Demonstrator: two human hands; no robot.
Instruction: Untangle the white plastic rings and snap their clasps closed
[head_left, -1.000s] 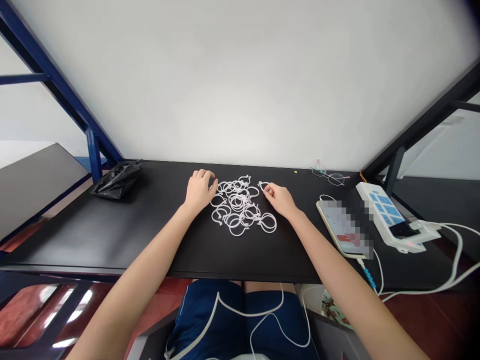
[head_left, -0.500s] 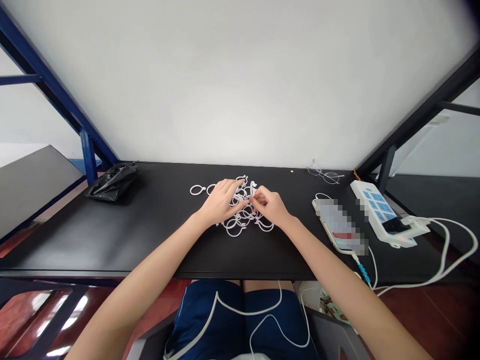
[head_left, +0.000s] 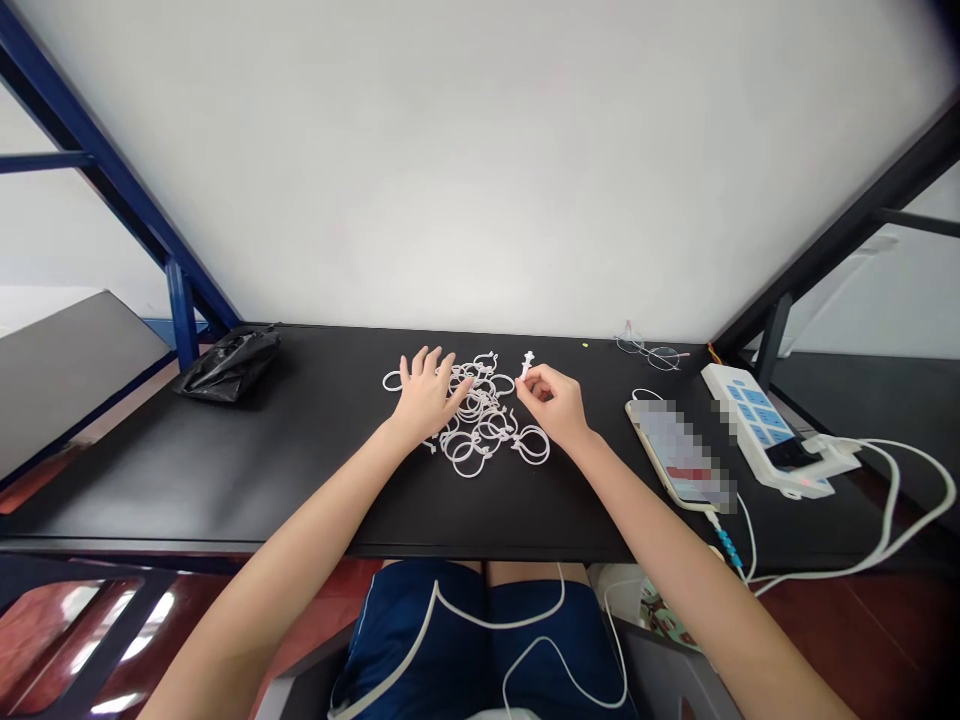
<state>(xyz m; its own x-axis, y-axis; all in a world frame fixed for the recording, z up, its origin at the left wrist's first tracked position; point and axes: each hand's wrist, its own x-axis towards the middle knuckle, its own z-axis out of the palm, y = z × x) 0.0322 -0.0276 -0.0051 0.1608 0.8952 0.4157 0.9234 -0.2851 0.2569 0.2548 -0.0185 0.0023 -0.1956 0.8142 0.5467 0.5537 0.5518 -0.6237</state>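
Phone screen: the pale-cased smartphone (head_left: 679, 455) faces up, its display covered by pixel blocks; a red patch shows, lettering cannot be read.
Power strip: long white plastic power strip with blue socket panels (head_left: 763, 416), partly pixelated at its near-left edge; any marking is too small to read. A black plug (head_left: 789, 453) sits in it, with a small red light beside.
Desk: matte black tabletop (head_left: 315, 470), glossy toward the left, its far edge along a plain off-white wall (head_left: 480, 170).
Room: blue metal frame (head_left: 120, 160) at left, dark metal frame (head_left: 847, 220) at right, reddish floor (head_left: 855, 630) below.
Ring heap: thin white open rings with small clip ends (head_left: 480, 405), tangled loosely mid-desk between the hands.
Left hand (head_left: 427, 397): fingers spread wide over the heap's left side, gripping nothing visible; fingertip contact cannot be told.
Right hand (head_left: 556, 402): thumb and forefinger pinched together on one small white clip piece (head_left: 528, 362), seen narrow side on, just beyond the heap's right side.
Desk ends: crumpled black plastic bag (head_left: 231, 365) far left; thin-framed eyeglasses (head_left: 663, 358) near the wall, right.
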